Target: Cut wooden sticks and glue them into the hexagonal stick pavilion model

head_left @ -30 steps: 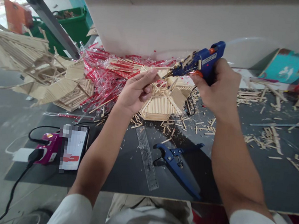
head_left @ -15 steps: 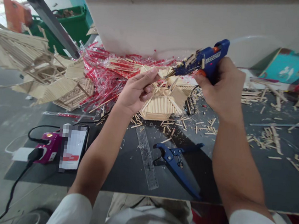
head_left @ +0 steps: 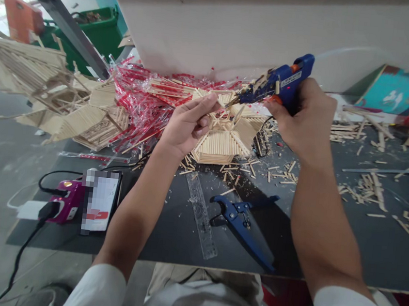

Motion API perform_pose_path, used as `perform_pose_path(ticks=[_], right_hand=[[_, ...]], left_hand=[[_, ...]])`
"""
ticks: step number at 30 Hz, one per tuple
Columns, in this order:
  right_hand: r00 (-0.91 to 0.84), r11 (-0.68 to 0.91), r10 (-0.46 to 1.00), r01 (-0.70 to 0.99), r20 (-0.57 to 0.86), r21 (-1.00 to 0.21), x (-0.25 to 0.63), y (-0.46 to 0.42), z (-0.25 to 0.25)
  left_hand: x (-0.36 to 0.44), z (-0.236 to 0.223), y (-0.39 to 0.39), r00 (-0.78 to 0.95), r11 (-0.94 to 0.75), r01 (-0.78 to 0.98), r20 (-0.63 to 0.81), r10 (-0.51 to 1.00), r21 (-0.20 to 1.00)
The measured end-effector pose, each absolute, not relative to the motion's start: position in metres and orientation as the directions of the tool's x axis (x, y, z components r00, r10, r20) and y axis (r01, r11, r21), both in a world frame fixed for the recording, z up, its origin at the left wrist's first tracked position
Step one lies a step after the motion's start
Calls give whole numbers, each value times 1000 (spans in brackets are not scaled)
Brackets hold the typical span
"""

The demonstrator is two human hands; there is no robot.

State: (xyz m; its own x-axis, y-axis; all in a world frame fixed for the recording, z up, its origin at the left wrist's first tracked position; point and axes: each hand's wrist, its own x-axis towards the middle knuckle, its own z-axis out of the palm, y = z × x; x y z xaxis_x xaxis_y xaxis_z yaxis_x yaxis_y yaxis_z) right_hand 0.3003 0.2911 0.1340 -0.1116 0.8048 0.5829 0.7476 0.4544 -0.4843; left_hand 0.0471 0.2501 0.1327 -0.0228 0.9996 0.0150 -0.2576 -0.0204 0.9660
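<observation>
My right hand is wrapped around a blue glue gun with an orange trigger and bits of wood stuck to its front. The gun's nozzle points left and down, close to the fingertips of my left hand. Thumb and forefinger of that hand pinch a small pale wooden stick, mostly hidden by the fingers. Just below and behind them sits a model of thin wooden sticks with sloping, roof-like sides, on the dark table.
A larger stick model stands at the left beside red-and-clear plastic wrappers. Nearer lie a clear ruler, a blue cutter, a phone and a purple power adapter. Cut sticks litter the right side.
Almost nothing differs. My left fingertips and the glue gun keep nearly the same position, nozzle close to the fingers, with only a tiny shift.
</observation>
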Motion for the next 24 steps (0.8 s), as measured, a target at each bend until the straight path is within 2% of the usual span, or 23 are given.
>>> perform_pose_path(ticks=[7, 11, 15, 19, 21, 24], right_hand=[[-107, 455, 785, 767, 610, -452, 300, 294, 130], [-92, 403, 822, 792, 563, -459, 296, 290, 134], [-82, 395, 818, 799, 569, -453, 301, 288, 142], [-104, 331, 828, 884, 551, -330, 329, 292, 150], [-115, 252, 864, 942, 490, -223, 349, 295, 153], [-38, 91, 923, 988, 383, -121, 376, 298, 157]], left_hand=[[49, 139, 246, -21, 52, -398, -66, 998, 916], [48, 140, 245, -20, 43, -402, -55, 998, 915], [42, 137, 249, -90, -49, -276, 25, 996, 960], [27, 133, 253, -150, -268, -45, 259, 954, 962], [17, 131, 254, -86, -348, 75, 354, 931, 934], [8, 132, 252, 53, -412, 200, 410, 910, 889]])
